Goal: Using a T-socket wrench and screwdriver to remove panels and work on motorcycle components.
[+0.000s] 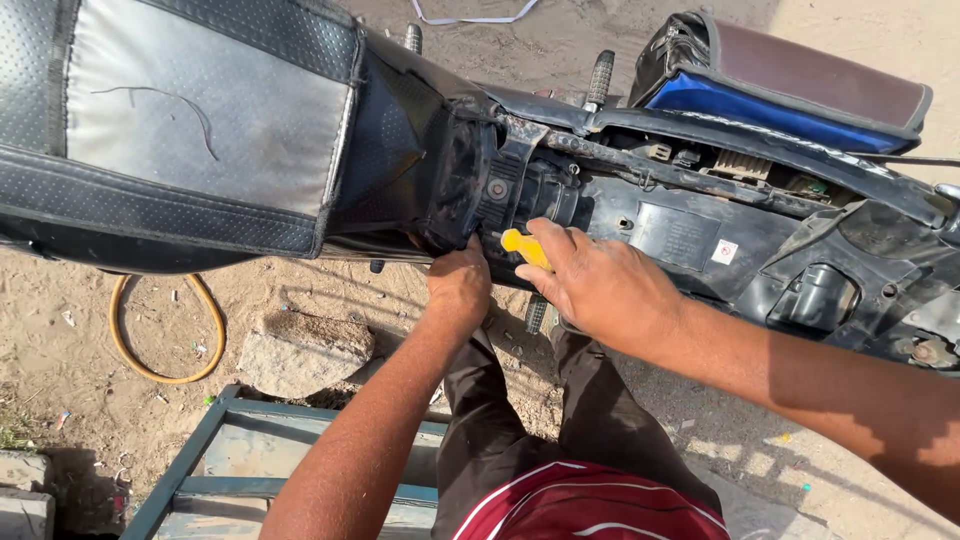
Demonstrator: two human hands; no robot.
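A motorcycle lies across the upper view with its black and grey seat point(200, 110) raised at the left and its black frame and plastic body point(700, 225) exposed at the right. My right hand point(600, 285) grips a tool with a yellow handle point(523, 246), pointed at the dark parts under the seat's rear edge. My left hand point(458, 285) presses against the frame just left of that tool, fingers tucked under the seat edge. What the fingertips touch is hidden.
A second seat with a blue and brown cover point(790, 85) lies at the top right. On the sandy ground are a stone point(305, 350), a loop of orange hose point(165, 335) and a teal metal frame point(225, 465). My dark trousers and red shirt point(590, 505) fill the bottom centre.
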